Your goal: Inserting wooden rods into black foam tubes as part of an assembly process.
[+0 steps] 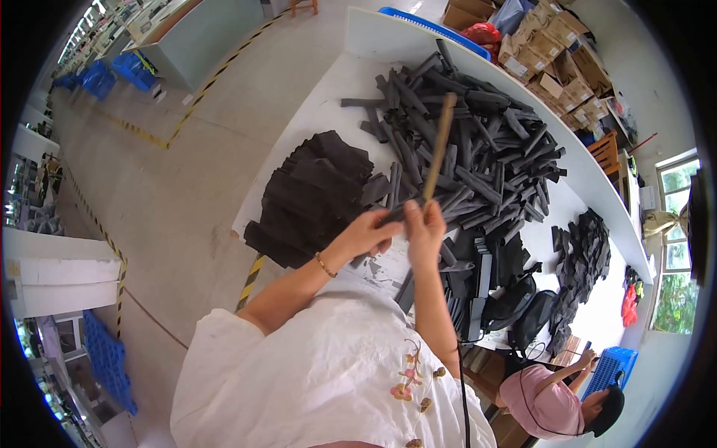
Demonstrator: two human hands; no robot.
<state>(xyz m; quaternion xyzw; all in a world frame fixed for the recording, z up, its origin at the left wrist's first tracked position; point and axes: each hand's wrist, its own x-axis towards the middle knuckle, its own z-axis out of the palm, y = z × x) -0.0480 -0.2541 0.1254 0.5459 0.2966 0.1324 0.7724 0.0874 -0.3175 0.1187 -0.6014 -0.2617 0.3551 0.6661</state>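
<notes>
The wooden stick (439, 147) pointed to one o'clock from your right hand (424, 231), which was closed around its lower end. It blocked part of the heap of dark rolls (489, 149). Your left hand (366, 235) had half-curled fingers at a dark strip (391, 216); how firmly, I couldn't tell. Dark flat pieces (314, 196) lay at ten o'clock, black bags (515, 305) at four; a white panel (373, 41) walled the heap's far side.
</notes>
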